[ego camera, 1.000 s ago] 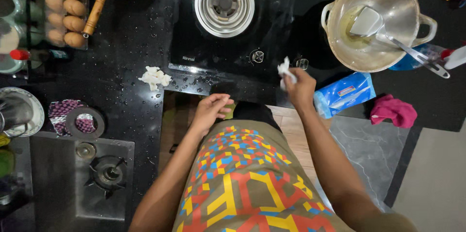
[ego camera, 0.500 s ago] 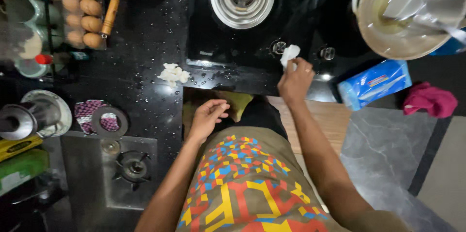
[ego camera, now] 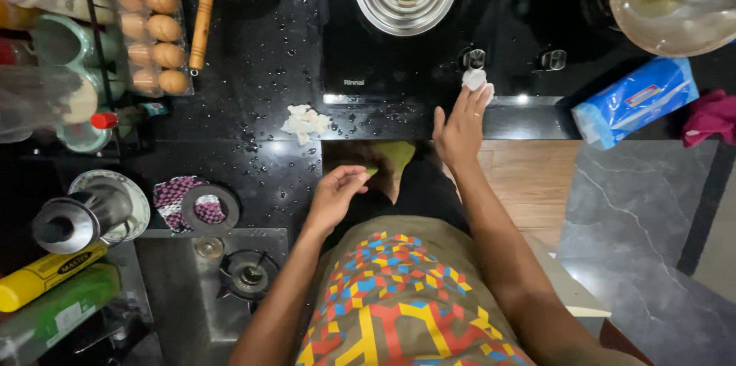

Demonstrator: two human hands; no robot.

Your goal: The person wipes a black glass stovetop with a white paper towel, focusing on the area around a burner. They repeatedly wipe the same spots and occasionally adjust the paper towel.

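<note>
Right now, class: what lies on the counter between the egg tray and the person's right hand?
In the head view, a small white crumpled wad lies on the wet black counter between egg tray and right hand.

crumpled white tissue (ego camera: 474, 78), against black hob front

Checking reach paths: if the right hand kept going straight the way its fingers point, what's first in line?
The right hand already presses a white wad at its fingertips. Straight on, it would likely meet the stove knob just beyond; depth is unclear.
</note>
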